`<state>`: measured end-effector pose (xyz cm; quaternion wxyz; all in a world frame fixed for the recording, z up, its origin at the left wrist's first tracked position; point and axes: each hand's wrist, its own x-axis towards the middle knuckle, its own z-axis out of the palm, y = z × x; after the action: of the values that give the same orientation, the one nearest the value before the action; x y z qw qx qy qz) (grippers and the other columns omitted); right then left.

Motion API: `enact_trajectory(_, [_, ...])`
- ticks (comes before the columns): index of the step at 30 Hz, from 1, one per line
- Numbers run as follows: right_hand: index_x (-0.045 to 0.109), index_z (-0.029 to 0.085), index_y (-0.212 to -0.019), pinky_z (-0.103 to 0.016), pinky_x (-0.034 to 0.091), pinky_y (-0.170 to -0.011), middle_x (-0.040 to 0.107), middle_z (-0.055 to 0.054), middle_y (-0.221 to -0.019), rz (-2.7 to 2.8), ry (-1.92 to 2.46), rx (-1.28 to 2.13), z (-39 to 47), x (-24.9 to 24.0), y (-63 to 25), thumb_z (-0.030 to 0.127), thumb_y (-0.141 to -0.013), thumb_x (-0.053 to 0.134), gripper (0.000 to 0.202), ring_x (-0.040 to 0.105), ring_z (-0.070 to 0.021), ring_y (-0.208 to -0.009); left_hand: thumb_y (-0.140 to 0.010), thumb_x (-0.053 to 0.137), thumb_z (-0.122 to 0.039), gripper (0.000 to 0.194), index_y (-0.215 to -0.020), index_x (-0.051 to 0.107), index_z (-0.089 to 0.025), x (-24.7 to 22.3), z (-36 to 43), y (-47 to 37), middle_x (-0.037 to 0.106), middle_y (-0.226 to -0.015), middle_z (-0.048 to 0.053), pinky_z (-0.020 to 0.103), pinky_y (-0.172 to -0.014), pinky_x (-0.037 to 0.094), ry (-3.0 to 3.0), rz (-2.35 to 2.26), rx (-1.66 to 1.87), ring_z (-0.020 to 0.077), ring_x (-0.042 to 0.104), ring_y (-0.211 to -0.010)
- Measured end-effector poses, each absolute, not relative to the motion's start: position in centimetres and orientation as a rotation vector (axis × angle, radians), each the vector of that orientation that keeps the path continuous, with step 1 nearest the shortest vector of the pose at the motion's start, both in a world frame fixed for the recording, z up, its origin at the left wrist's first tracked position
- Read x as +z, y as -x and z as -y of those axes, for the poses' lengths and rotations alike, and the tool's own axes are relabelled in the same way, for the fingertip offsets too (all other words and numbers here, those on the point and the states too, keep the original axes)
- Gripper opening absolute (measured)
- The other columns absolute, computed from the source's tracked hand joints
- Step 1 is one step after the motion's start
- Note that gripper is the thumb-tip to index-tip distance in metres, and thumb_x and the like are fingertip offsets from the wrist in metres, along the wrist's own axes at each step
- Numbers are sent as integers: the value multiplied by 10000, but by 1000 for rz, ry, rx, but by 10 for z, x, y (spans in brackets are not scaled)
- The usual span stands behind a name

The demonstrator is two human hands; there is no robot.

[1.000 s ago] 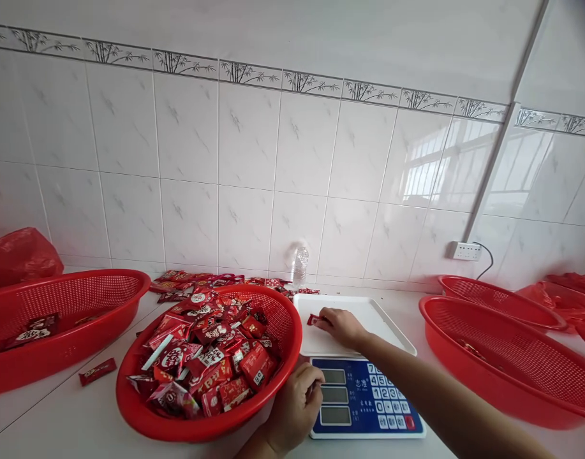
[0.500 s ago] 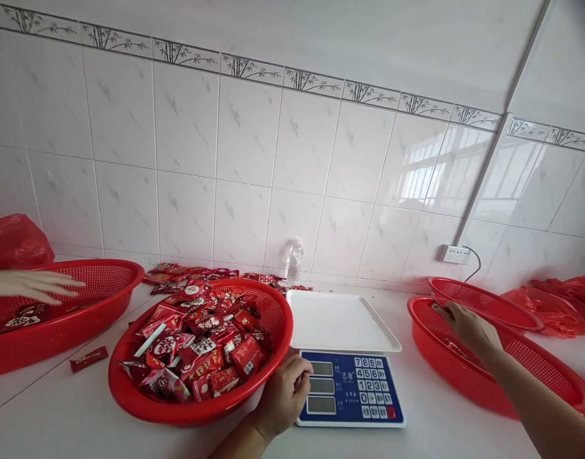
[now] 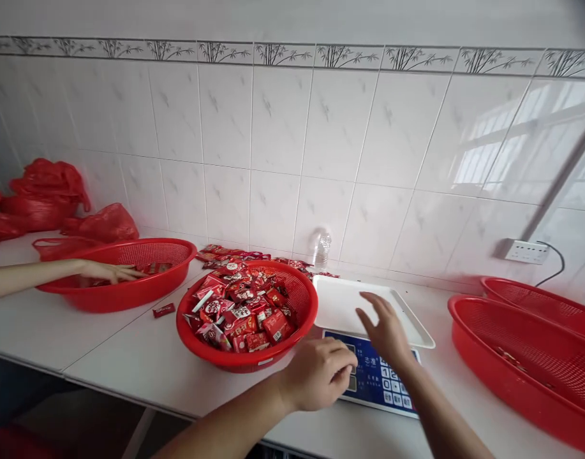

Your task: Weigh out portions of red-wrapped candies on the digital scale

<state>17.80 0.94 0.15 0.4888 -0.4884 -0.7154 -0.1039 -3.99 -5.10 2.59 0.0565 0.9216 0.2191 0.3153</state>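
Observation:
My left hand (image 3: 321, 375) is curled closed over the left front of the scale, by the basket of candies; what it holds, if anything, is hidden. My right hand (image 3: 384, 328) has thumb and fingers apart with nothing between them, above the seam of the white weighing tray (image 3: 337, 299) and the scale's blue keypad panel (image 3: 369, 398). Left of the scale, a round red basket (image 3: 311, 312) is heaped with red-wrapped candies (image 3: 247, 312). To the right, an oval red basket (image 3: 469, 328) holds a few small packets at its bottom.
At far left, another person's hand (image 3: 105, 273) reaches into an oval red basket (image 3: 124, 299). One packet (image 3: 164, 310) lies between the two left baskets. Along the wall are more packets (image 3: 215, 255), a clear bottle (image 3: 321, 248) and red plastic bags (image 3: 48, 194). Another basket (image 3: 555, 306) stands behind the right one.
My right hand has come out of the right basket and over to the scale, its fingers now spread. My left hand stays curled near the scale. The view has turned left.

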Motion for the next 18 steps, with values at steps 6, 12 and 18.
enact_trajectory(6, [545,230,-1190,-482,430,-984,620,-82,-1136,1805,859,-200,10,-8,-95,167,-914,493,288,558,-226,-1084,-888,437,-168,248,-1032,631,-225,105,32,84,663,-1020,22,279,-834,454,-2749,-1001,715,173,599,-940])
enact_trajectory(12, [563,220,-1132,-392,498,-844,619,-79,-1015,1764,722,-47,23,-23,-99,48,-883,466,318,580,-208,-972,-814,576,-370,376,-1158,606,-220,96,-47,106,650,-1159,81,330,-857,462,-2591,-1390,-22,256,610,-1016])
enact_trajectory(18, [563,219,-1102,-334,506,-764,621,-70,-975,1810,636,145,36,-26,-89,38,-883,457,303,583,-190,-906,-589,756,-403,455,-977,691,-174,43,-97,80,720,-948,115,380,-754,513,-2369,-1478,-394,322,652,-859])
